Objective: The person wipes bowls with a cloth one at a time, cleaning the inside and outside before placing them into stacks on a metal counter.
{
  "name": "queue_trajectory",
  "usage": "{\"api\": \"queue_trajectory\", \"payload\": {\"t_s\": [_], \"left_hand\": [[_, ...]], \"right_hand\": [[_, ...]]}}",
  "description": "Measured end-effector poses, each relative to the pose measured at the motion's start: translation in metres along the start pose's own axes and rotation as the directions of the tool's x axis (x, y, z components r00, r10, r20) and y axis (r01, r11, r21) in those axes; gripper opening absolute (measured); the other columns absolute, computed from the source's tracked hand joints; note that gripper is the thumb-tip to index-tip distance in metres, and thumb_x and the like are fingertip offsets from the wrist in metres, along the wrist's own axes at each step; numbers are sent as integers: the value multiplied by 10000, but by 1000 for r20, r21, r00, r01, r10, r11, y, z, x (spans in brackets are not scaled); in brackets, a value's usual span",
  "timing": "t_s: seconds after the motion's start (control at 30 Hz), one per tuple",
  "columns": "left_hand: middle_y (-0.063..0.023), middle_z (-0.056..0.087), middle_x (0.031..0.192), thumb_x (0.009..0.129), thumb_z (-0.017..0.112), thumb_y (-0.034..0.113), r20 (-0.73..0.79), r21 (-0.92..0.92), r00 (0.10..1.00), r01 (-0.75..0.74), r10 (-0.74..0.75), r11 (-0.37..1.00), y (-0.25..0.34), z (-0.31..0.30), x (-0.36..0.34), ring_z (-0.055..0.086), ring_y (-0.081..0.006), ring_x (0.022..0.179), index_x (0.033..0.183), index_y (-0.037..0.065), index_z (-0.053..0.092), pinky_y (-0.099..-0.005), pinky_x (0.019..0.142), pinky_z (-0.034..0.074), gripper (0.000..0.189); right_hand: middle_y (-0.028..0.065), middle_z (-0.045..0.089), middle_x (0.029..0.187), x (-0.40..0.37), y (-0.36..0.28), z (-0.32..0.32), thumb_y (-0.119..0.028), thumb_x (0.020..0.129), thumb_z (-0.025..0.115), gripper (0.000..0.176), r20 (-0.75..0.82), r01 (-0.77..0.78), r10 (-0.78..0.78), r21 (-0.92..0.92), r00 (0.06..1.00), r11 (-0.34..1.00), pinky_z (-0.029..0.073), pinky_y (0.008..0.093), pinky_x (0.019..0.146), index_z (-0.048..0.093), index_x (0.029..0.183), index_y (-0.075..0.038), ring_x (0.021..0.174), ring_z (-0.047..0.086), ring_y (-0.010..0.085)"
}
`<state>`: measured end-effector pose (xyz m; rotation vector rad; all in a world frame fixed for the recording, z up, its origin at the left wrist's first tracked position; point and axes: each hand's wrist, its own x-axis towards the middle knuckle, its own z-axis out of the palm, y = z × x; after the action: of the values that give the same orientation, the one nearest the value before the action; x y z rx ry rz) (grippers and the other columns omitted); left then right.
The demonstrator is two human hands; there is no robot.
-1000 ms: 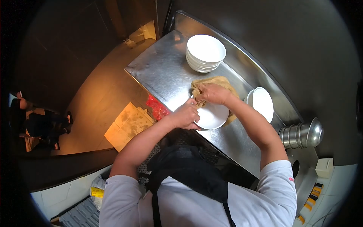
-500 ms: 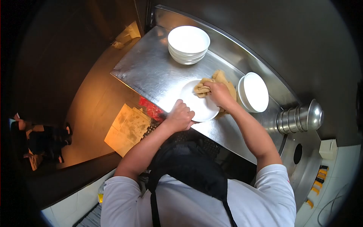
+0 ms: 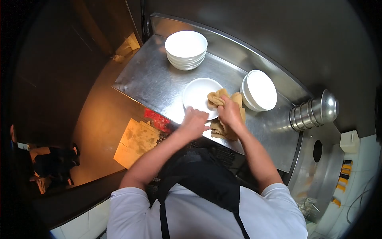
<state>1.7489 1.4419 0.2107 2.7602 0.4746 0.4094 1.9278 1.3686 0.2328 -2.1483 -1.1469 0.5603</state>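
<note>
A white bowl (image 3: 199, 91) rests on the steel counter in front of me, its inside facing up. My left hand (image 3: 194, 124) is closed on its near rim, with the fingertips partly hidden. In my right hand (image 3: 230, 115) is a bunched tan cloth (image 3: 217, 98), pressed against the bowl's right side. The rest of the cloth hangs below and behind the hand, down to the counter's front edge.
A stack of white bowls (image 3: 186, 47) stands at the back left, more white bowls (image 3: 259, 91) lean at the back right. Steel bowls (image 3: 314, 113) lie nested on the right. Cardboard (image 3: 137, 139) is below the counter, and another person (image 3: 51, 163) is at far left.
The bowl has shifted left and back and sits flatter. My right hand has moved down towards me with the cloth. The left hand stays at the near rim.
</note>
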Motion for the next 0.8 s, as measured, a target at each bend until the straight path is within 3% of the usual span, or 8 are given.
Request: {"api": "queue_trajectory", "payload": {"t_s": [0.07, 0.13, 0.3, 0.43, 0.53, 0.67, 0.7, 0.8], "left_hand": [[-66, 683, 865, 752, 802, 228, -111, 158, 987, -99, 118, 982, -38, -24, -2, 660, -255, 922, 917, 82, 673, -532, 1061, 350, 255], [-73, 672, 778, 775, 772, 218, 48, 262, 968, -251, 247, 932, -73, -28, -3, 666, -237, 876, 833, 91, 668, -519, 1025, 397, 175], [-85, 652, 682, 788, 751, 234, -25, 228, 995, -86, 94, 970, -44, 20, -3, 670, -241, 814, 783, 84, 659, -501, 1058, 425, 176], [-95, 677, 714, 787, 753, 252, -111, 78, 989, -87, 95, 993, -16, 16, -4, 671, -254, 817, 785, 71, 673, -486, 1072, 420, 198], [-105, 694, 743, 773, 763, 273, -135, 202, 989, -39, 67, 979, -39, -17, -5, 672, -265, 832, 774, 71, 684, -478, 1041, 433, 216], [-90, 655, 664, 763, 754, 288, -73, 186, 988, -117, 133, 976, -45, 5, 0, 632, -263, 679, 722, 85, 658, -423, 781, 479, 228], [-83, 629, 624, 757, 753, 287, -203, 172, 966, -125, 159, 977, -38, 20, 1, 594, -263, 599, 700, 89, 637, -404, 670, 445, 237], [-99, 665, 673, 787, 739, 294, -112, 135, 994, 22, -6, 991, -4, 24, 4, 645, -279, 670, 743, 79, 652, -420, 769, 481, 237]], "right_hand": [[303, 679, 967, 13, 7, -3, -38, 839, 556, 396, 3, 71, -71, -30, 997, 997, 515, 499, 886, 618, 1230, -40, 963, 654, 473], [303, 682, 976, 19, 4, -4, -59, 848, 554, 422, -18, 52, -52, -7, 998, 999, 516, 487, 901, 611, 1266, -50, 973, 655, 471], [279, 693, 988, 0, -7, 32, -108, 839, 566, 413, -162, -19, 18, -8, 987, 1000, 524, 475, 858, 615, 1246, -55, 955, 679, 434], [297, 685, 1017, 11, -8, 10, -87, 849, 550, 421, -2, -32, 32, 10, 999, 999, 515, 486, 914, 623, 1262, -54, 991, 663, 451], [298, 685, 1031, 25, -2, 1, -86, 847, 556, 427, -32, -52, 54, 58, 998, 997, 516, 485, 914, 625, 1267, -53, 996, 663, 451], [285, 685, 966, -2, -15, 34, -79, 842, 560, 312, -144, -48, 41, -43, 989, 998, 513, 519, 866, 635, 1140, -26, 948, 658, 461], [283, 678, 935, -8, -14, 39, -74, 833, 559, 266, -148, 32, -30, 10, 989, 999, 506, 536, 848, 625, 1086, -25, 929, 652, 469], [294, 676, 959, 3, -11, 25, -75, 831, 560, 309, -43, 42, -41, 19, 998, 999, 508, 530, 859, 634, 1128, -34, 950, 651, 469]]}}
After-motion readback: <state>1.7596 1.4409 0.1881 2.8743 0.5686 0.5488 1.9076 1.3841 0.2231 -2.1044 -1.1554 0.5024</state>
